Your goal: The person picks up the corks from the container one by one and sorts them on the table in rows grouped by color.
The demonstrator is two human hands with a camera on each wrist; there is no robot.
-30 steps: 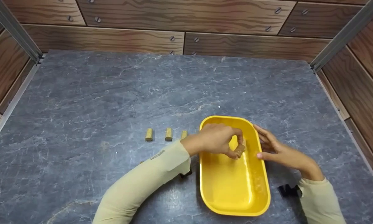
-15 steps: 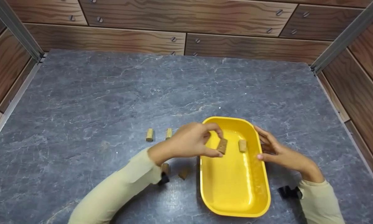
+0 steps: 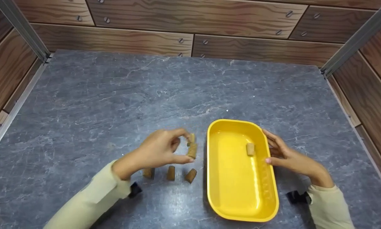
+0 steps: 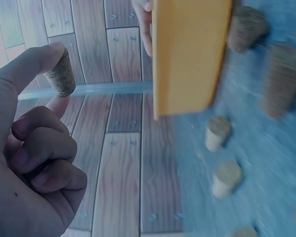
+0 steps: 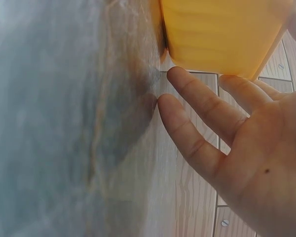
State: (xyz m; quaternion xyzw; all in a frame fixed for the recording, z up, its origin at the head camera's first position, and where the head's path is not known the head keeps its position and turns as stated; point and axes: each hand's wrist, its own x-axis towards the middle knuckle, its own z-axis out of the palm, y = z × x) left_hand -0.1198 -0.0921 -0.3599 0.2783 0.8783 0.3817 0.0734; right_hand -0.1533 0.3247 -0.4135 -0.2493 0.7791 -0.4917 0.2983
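My left hand (image 3: 157, 149) pinches a cork (image 3: 192, 151) between thumb and index finger, just left of the yellow tray (image 3: 211, 178). The left wrist view shows that held cork (image 4: 63, 74) upright between the fingertips, the other fingers curled. Inside the tray lies one cork (image 3: 250, 149). My right hand (image 3: 289, 160) rests against the tray's right side, thumb at the rim; in the right wrist view its fingers (image 5: 207, 106) are spread and nearly straight. Under and beside the left hand are a left cork (image 3: 147, 172), a middle cork (image 3: 171, 173) and a tilted cork (image 3: 191, 175).
Another cork (image 3: 192, 136) shows partly behind the held one. The left wrist view has further corks on the table, among them a pale-sided cork (image 4: 227, 178). Wood-patterned panels (image 3: 114, 39) border the grey marbled table (image 3: 130, 82) at the back and sides.
My left hand has moved left, out from over the tray, with a cork in its pinch. One cork stays inside the tray. The right hand has kept its place at the tray's side.
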